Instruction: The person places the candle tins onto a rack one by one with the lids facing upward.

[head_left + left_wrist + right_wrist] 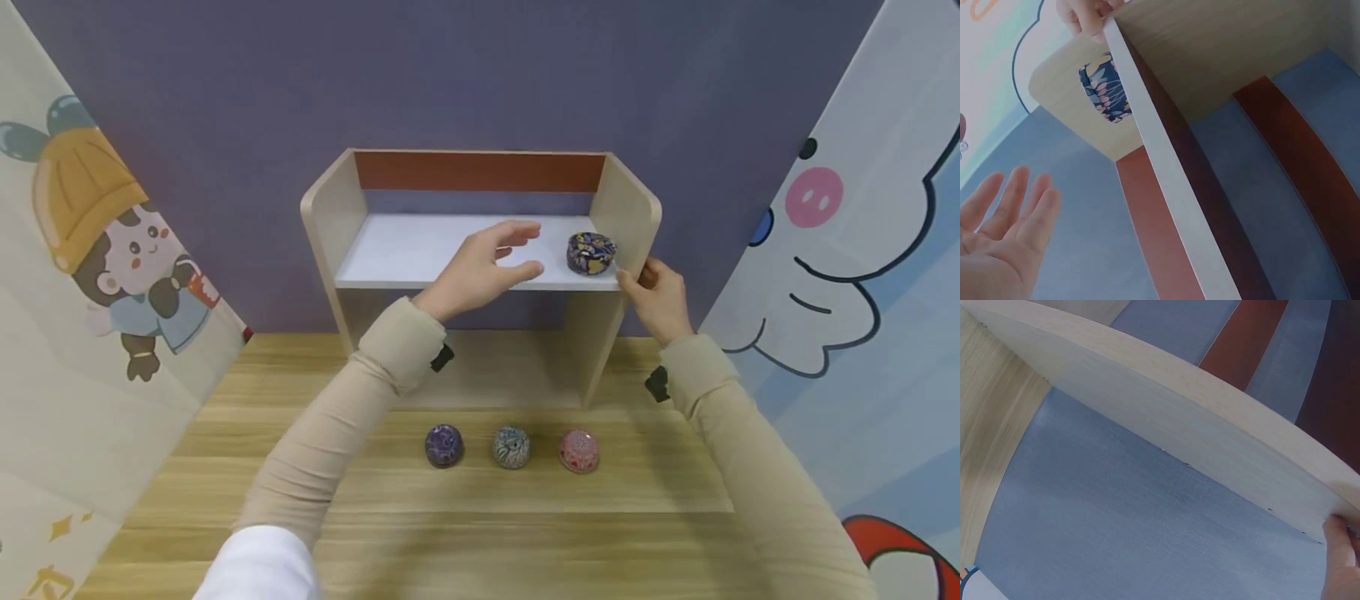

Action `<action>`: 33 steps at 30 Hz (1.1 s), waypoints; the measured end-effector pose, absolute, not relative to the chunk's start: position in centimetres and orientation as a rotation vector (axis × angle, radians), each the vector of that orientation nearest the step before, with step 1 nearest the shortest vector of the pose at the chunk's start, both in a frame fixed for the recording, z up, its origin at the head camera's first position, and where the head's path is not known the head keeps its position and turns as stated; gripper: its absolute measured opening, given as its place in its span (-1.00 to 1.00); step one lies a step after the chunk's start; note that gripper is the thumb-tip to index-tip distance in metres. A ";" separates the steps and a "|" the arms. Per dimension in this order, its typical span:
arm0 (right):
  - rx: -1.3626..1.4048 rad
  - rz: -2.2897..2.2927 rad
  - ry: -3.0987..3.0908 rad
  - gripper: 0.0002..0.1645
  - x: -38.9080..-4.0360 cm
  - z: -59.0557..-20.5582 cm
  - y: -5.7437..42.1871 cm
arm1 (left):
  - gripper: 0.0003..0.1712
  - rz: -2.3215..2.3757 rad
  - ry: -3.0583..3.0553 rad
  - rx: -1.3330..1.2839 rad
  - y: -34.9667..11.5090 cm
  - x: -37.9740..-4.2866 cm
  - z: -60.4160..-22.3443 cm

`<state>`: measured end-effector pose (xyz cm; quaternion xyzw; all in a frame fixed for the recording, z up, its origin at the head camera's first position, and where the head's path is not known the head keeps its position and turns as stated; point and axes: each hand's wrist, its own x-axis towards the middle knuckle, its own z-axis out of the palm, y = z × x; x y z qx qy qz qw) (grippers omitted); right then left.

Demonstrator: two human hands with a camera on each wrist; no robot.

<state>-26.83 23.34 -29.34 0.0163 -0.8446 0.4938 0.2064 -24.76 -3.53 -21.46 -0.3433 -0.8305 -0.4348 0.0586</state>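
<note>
Thumb and fingers of the right hand (662, 302) pinch the pale side panel (630, 204); the left hand (483, 265), empty, fingers extended, hovers near the floral tin (591, 253) on the upper shelf (412, 246). Steadying seems the step; using the three tins (512, 447) below calls for reaching down.

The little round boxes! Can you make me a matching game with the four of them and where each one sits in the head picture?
Boxes
1. Pink box
2. Dark blue and yellow box
3. Purple box
4. Grey and white box

Places
A. Middle of the row of three
B. On the white shelf
C. Right end of the row
D. Left end of the row

Right pairs: 1-C, 2-B, 3-D, 4-A
</note>
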 end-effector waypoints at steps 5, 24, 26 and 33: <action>0.040 1.392 -2.376 -0.38 -26.7 -29.4 23.2 | -0.42 -1.227 -2.550 -1.105 -5.0 -23.6 -22.3; 0.016 1.382 -2.374 -0.37 -26.7 -29.1 23.1 | -0.41 -0.841 -2.731 -1.112 -9.0 -22.1 -25.9; 0.006 1.371 -2.370 -0.38 -26.7 -29.0 23.2 | -0.41 -0.818 -2.745 -1.107 -9.3 -22.1 -26.4; -0.002 1.367 -2.396 -0.36 -26.6 -29.1 23.2 | -0.43 -0.604 -2.745 -1.166 -10.2 -21.4 -29.2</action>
